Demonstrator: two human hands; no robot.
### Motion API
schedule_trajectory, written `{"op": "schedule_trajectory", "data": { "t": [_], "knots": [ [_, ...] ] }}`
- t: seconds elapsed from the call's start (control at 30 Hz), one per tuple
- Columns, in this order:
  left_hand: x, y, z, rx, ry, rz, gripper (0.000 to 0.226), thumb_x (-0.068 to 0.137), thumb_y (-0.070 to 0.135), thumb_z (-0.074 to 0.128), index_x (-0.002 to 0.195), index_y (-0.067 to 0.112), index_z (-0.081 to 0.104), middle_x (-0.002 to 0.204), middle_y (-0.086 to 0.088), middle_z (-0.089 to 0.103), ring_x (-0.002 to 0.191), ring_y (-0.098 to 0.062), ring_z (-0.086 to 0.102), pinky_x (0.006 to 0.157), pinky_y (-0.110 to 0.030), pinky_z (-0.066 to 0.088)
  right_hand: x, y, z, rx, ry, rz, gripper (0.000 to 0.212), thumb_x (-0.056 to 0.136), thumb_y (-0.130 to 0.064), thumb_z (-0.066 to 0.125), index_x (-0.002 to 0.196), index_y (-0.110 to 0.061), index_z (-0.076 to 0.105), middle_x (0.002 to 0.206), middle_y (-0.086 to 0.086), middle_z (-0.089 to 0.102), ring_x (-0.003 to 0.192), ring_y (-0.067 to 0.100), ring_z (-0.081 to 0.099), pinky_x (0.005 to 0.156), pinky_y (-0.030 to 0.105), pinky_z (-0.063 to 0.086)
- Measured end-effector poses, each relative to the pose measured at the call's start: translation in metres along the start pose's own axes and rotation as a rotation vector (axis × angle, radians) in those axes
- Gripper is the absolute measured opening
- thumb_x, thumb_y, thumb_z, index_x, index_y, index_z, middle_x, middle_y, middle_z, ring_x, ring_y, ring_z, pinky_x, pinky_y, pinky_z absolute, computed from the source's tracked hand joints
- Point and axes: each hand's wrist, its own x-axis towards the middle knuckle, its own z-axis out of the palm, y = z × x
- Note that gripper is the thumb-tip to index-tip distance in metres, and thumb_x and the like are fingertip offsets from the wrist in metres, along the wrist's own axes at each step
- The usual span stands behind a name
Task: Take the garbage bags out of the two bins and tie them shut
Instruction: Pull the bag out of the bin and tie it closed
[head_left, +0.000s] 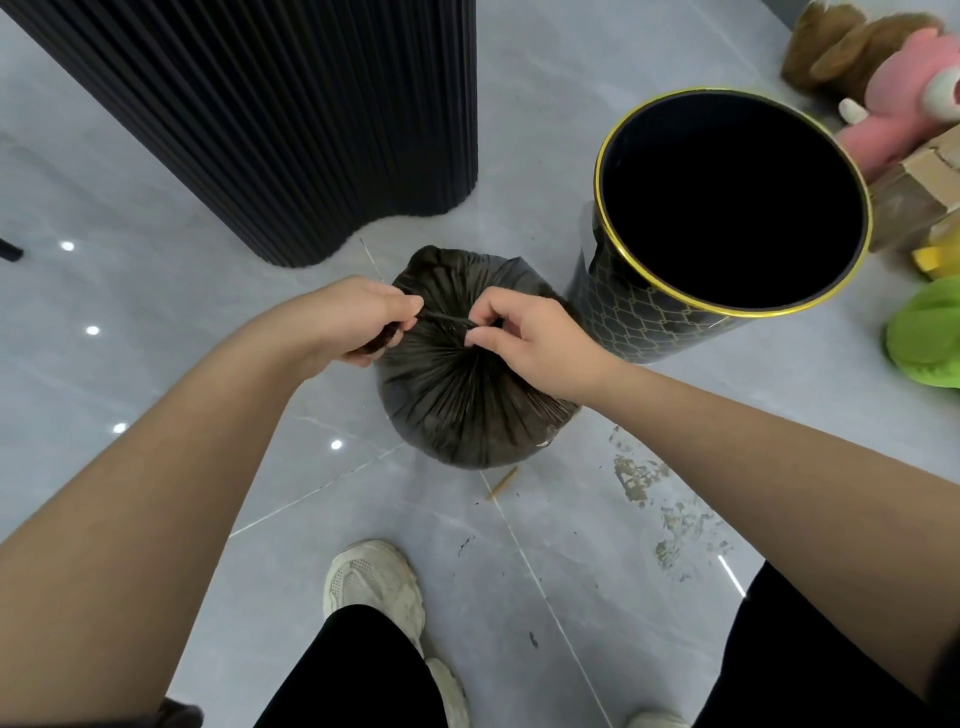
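Note:
A full black garbage bag (467, 410) stands on the grey tiled floor, its top gathered into tight pleats. My left hand (358, 319) grips a twisted strand of the bag's neck and pulls it left. My right hand (524, 332) pinches the other end of that strand at the centre of the gathered top. Just right of the bag stands a black bin (649, 317) with a gold rim and gold lattice pattern, with no bag showing inside it. Only this one bin is in view.
A black ribbed column (291, 114) rises at the back left. Plush toys, pink (904, 88) and green (930, 338), and a cardboard box (914, 192) lie at the right. A small stick (501, 483) and stains mark the floor. My shoes (374, 582) are below.

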Motion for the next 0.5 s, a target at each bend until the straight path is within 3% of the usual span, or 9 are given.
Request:
{"op": "schedule_trajectory", "data": {
  "t": [0.1,0.2,0.3,0.5],
  "knots": [
    [0.002,0.001,0.000,-0.107,0.042,0.040,0.028,0.099,0.026,0.045,0.074,0.015,0.051,0.060,0.001,0.051,0.047,-0.011,0.045,0.052,-0.023,0.043,0.006,0.000,0.002,-0.013,0.061,0.012,0.007,0.093,-0.017,0.056,0.086,-0.017,0.056,0.080,-0.006,0.063,0.074,0.017,0.058,0.072,0.031,0.047],
    [0.004,-0.002,0.005,-0.056,0.064,0.088,0.030,0.099,0.025,0.044,0.072,0.013,0.050,0.050,0.004,0.038,0.041,-0.011,0.031,0.046,-0.023,0.028,0.008,0.007,0.006,-0.194,0.022,0.012,0.010,0.095,-0.022,0.054,0.096,-0.015,0.061,0.083,-0.004,0.060,0.072,0.012,0.052,0.070,0.033,0.047],
    [0.005,-0.010,0.006,0.017,0.110,0.138,0.031,0.099,0.025,0.045,0.070,0.014,0.051,0.046,0.009,0.034,0.037,-0.006,0.029,0.045,-0.023,0.026,0.010,0.012,0.009,-0.354,-0.040,-0.032,0.020,0.097,-0.025,0.050,0.100,-0.010,0.064,0.094,0.001,0.059,0.086,0.020,0.056,0.078,0.035,0.046],
    [0.009,-0.018,0.002,0.086,0.127,0.173,0.033,0.098,0.027,0.045,0.069,0.015,0.053,0.054,0.005,0.036,0.043,-0.009,0.031,0.047,-0.025,0.029,0.013,0.017,0.009,-0.303,-0.028,0.081,0.023,0.097,-0.021,0.050,0.098,-0.008,0.069,0.106,0.002,0.050,0.095,0.018,0.055,0.091,0.030,0.043]
  ]
}}
